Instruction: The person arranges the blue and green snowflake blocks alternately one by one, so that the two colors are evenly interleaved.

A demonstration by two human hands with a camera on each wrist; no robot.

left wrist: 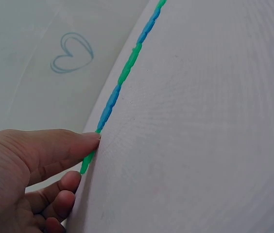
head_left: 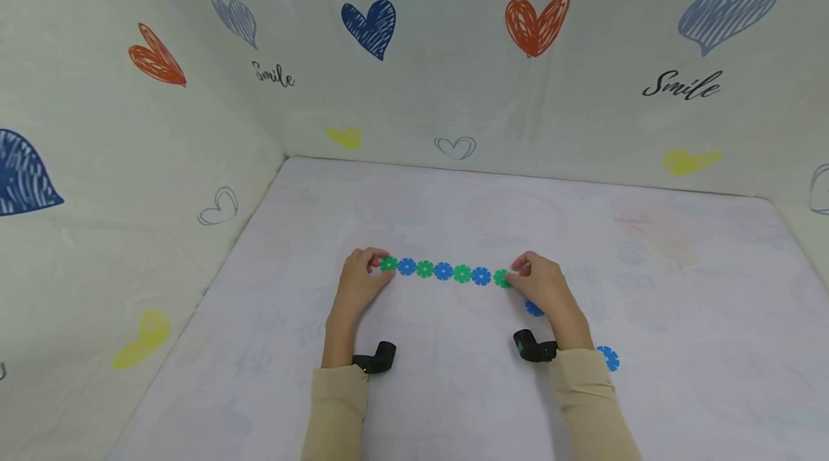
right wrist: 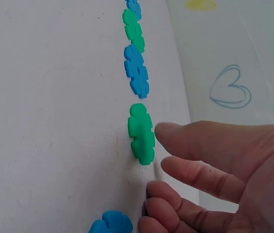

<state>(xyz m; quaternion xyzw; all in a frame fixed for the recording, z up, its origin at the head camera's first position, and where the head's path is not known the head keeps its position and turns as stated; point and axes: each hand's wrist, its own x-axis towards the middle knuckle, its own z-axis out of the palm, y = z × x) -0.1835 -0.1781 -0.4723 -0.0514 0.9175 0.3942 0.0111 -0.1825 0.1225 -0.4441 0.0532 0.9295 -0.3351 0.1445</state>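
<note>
Flower-shaped plastic discs with notched rims lie in a row on the white table, green and blue in turn. At the row's left end, my left hand [head_left: 360, 280] pinches a green disc [left wrist: 89, 158] between thumb and finger. My right hand [head_left: 542, 285] is beside the rightmost green disc [right wrist: 142, 134], its thumb tip close to the rim; whether it touches is hard to tell. A small gap separates this disc from the neighbouring blue disc [head_left: 481, 276]. Another blue disc [head_left: 534, 308] lies partly hidden beneath the right hand.
One more blue disc [head_left: 609, 358] lies beside the right sleeve, partly covered by it. Black wrist cameras, left [head_left: 378, 358] and right [head_left: 534, 347], sit on the wrists. A pale curtain [head_left: 453, 94] printed with hearts stands behind and left of the white table [head_left: 447, 367].
</note>
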